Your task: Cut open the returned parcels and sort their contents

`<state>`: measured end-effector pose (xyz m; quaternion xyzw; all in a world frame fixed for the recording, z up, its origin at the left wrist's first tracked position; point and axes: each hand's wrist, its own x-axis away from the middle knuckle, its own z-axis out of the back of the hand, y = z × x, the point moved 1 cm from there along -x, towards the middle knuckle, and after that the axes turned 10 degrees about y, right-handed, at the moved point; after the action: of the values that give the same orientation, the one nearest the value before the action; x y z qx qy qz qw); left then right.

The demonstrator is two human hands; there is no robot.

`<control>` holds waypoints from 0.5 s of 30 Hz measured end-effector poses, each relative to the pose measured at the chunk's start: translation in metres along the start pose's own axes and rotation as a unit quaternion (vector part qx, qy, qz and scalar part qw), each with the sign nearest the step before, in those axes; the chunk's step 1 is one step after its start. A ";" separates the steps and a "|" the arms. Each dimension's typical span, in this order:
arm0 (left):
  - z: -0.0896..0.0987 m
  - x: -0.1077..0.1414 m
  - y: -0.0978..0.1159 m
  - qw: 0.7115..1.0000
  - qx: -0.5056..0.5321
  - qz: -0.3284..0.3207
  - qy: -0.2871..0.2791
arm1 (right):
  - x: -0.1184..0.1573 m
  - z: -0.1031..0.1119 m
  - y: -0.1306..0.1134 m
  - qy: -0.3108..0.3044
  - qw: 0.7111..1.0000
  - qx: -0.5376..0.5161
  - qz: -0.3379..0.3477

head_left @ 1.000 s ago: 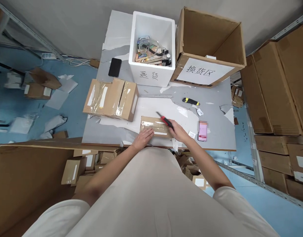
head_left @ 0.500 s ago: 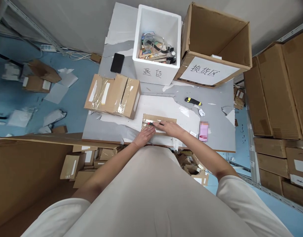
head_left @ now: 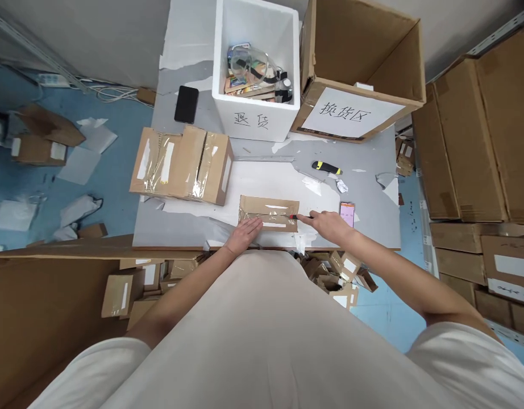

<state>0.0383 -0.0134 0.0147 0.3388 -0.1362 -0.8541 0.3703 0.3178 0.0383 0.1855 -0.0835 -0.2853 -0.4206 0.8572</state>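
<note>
A flat cardboard box (head_left: 268,213) with clear tape lies near the table's front edge. My left hand (head_left: 245,234) rests on its front left part, fingers stretched out and flat. In my right hand (head_left: 330,225) is a slim red and black box cutter (head_left: 294,216), its tip end at the box's right edge; the fingers are wrapped round the handle. A thin dark line runs along the tape across the middle of the box. Just beyond my right hand lies a phone with a pink screen (head_left: 347,213).
A larger taped carton (head_left: 183,165) stands at left, with a black phone (head_left: 186,104) behind it. At the back are a white foam box (head_left: 251,122) holding goggles and an open carton (head_left: 356,116). A yellow and black utility knife (head_left: 327,167) lies at right.
My right hand has moved right with the box cutter, from over the box's left part to its right edge. My left hand still rests on the box.
</note>
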 end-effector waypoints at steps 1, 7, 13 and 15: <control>0.000 0.000 0.000 1.000 0.000 0.003 -0.004 | 0.008 -0.002 0.006 -0.009 1.000 0.004 -0.008; 0.000 -0.001 0.000 0.999 -0.011 0.027 -0.039 | 0.026 -0.013 0.020 -0.017 0.999 0.011 -0.032; 0.005 -0.005 0.002 0.997 -0.001 0.035 -0.070 | 0.036 -0.023 0.021 0.013 0.999 0.002 -0.043; 0.006 -0.007 0.003 0.996 0.001 0.044 -0.078 | 0.044 -0.030 0.028 0.032 0.998 -0.012 -0.044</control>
<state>0.0392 -0.0102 0.0238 0.2652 -0.1807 -0.8607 0.3952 0.3730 0.0148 0.1884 -0.0678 -0.2556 -0.4635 0.8457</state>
